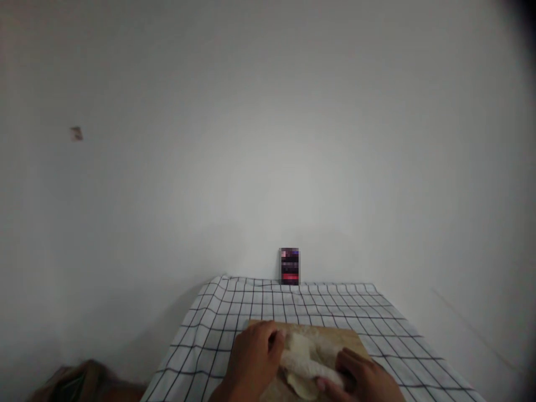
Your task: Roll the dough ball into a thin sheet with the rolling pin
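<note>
A pale, flour-dusted rolling pin (309, 367) lies slantwise over a wooden board (339, 334). My left hand (254, 357) is curled round its left end, with the fingertips partly hidden. At the right end, lower in view, my right hand (366, 379) is closed on the pin, thumb toward me. Under the pin is a flat piece of pale dough (302, 386), showing on its near and far sides. Loose flour whitens the board around it. The near part of the board is cut off by the bottom of the view.
A white tablecloth with dark grid lines (238, 304) covers the table. A phone-like upright device with a blurred screen (290, 267) leans on the pale wall (268, 139) at the table's far edge. A brown object (79, 379), unclear, is at lower left.
</note>
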{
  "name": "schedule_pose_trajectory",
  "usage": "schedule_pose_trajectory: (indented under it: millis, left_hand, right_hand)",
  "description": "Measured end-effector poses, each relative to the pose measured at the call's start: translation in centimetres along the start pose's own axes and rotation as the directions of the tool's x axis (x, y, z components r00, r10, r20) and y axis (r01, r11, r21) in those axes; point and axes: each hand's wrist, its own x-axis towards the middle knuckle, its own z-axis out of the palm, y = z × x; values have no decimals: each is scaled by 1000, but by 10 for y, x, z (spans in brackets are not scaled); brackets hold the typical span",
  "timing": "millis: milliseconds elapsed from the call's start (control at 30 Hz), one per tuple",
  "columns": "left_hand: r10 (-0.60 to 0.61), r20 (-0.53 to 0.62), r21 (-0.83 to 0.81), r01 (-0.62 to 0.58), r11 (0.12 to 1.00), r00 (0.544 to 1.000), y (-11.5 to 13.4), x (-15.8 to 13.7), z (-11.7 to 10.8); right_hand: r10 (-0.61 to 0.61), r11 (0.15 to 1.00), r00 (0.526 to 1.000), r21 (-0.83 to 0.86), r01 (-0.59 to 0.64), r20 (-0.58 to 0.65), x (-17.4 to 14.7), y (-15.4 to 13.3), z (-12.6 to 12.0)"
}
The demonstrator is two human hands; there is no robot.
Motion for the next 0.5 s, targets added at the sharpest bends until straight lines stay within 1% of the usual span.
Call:
schedule_pose_trajectory:
  millis: [133,233,333,433,500]
  left_hand:
    - [-30,9,59,30,998,1000,-3,1,2]
    - [-50,2,98,50,994,999,-6,5,0]
    - [-68,-13,117,70,991,998,-10,8,-3]
    - [-66,2,130,65,989,998,-16,7,-4]
    - [-67,18,130,64,989,998,-19,5,-3]
  right_hand:
    - [15,999,1000,-49,-14,20,3,-20,-24]
    - [-25,999,999,-44,27,45,14,-27,-37]
    - [-66,998,994,-14,67,87,23,-29,-39]
    - [-30,999,985,-14,32,173,25,-31,-35]
    - [-13,1000,980,-24,19,200,22,-33,-32]
